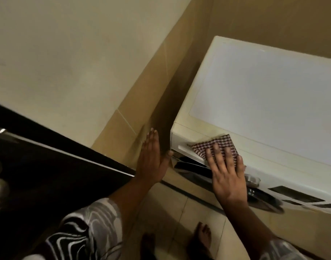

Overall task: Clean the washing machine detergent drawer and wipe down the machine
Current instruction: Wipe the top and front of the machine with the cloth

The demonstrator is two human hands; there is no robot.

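A white front-loading washing machine [264,94] fills the right side, seen from above. My right hand [226,175] lies flat with spread fingers on a red-and-white checked cloth [217,145], pressing it on the machine's top front corner, over the closed detergent drawer front [183,147]. My left hand [153,158] is flat and open beside the machine's left side, fingers straight, thumb touching the front corner edge. It holds nothing.
A beige tiled wall [138,102] runs close along the machine's left side, leaving a narrow dark gap. A dark door [48,162] stands at the left. A knob [253,180] and dark display panels [294,194] sit on the machine's front. My bare feet [204,233] stand on the tiled floor.
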